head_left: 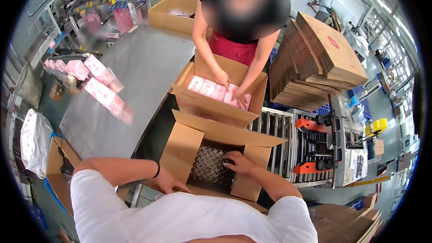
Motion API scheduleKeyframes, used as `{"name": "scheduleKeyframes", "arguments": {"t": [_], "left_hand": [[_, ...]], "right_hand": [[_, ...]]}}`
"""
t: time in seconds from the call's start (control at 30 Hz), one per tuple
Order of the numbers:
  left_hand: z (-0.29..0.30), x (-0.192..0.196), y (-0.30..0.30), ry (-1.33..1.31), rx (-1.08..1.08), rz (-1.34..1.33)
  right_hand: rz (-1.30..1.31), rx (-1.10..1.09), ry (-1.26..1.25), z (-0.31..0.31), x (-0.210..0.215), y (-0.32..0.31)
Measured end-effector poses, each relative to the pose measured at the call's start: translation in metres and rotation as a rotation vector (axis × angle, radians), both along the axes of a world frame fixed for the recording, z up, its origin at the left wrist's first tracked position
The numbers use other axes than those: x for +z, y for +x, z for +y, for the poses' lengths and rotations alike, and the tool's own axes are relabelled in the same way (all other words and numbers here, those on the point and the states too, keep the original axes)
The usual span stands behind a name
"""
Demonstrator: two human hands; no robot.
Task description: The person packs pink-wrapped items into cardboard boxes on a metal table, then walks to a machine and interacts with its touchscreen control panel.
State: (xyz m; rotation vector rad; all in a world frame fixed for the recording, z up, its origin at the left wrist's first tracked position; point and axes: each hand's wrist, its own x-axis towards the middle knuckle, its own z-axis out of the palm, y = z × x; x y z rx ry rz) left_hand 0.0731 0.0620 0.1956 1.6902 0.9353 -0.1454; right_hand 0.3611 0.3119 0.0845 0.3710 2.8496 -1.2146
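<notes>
An open cardboard box (180,146) stands in front of me with its flaps folded outward. Patterned metal plate (209,165) shows through its bottom. At the near left corner, my left hand (170,181) is closed on the box's edge, its fingertips partly hidden. My right hand (238,162) rests by the right flap, fingers apart and reaching over the inside; nothing is held in it. Just beyond, a second cardboard box (211,103) contains a row of pink-and-white packs (209,88), and a co-worker's two hands (231,89) press on them.
A grey metal table (121,63) at the left carries pink packs (103,92), some blurred. Stacked flat cartons (315,58) rise at the right, behind a roller conveyor (274,123) and an orange-and-black machine (315,146). More cardboard (346,220) lies at the lower right.
</notes>
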Motion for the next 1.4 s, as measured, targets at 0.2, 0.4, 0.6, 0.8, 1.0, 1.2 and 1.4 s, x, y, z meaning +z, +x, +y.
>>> {"name": "scheduleKeyframes", "arguments": {"t": [0.2, 0.4, 0.6, 0.8, 1.0, 1.2, 1.4], "left_hand": [[0.063, 0.011, -0.035, 0.028, 0.457, -0.095], [0.052, -0.01, 0.048, 1.353, 0.127, 0.231], [0.023, -0.028, -0.022, 0.914, 0.898, 0.554], [0.012, -0.078, -0.141, 0.592, 1.397, 0.589], [0.025, -0.071, -0.05, -0.069, 1.654, -0.667], [0.063, -0.081, -0.051, -0.651, 1.49, -0.792], [0.043, -0.057, -0.051, 0.093, 1.535, -0.434]], "right_hand": [[0.469, 0.171, 0.21, 0.006, 0.18, -0.021], [0.213, -0.577, 0.894, -0.03, 0.116, 0.072], [0.149, -0.916, 0.246, -0.079, 0.074, 0.116], [-0.159, -1.532, -1.361, -0.106, -0.132, 0.09], [0.187, -1.079, -1.125, -0.025, 0.073, 0.164], [0.073, -0.669, -0.247, -0.092, 0.216, 0.012], [0.241, -0.623, -0.251, -0.079, 0.168, -0.007]]}}
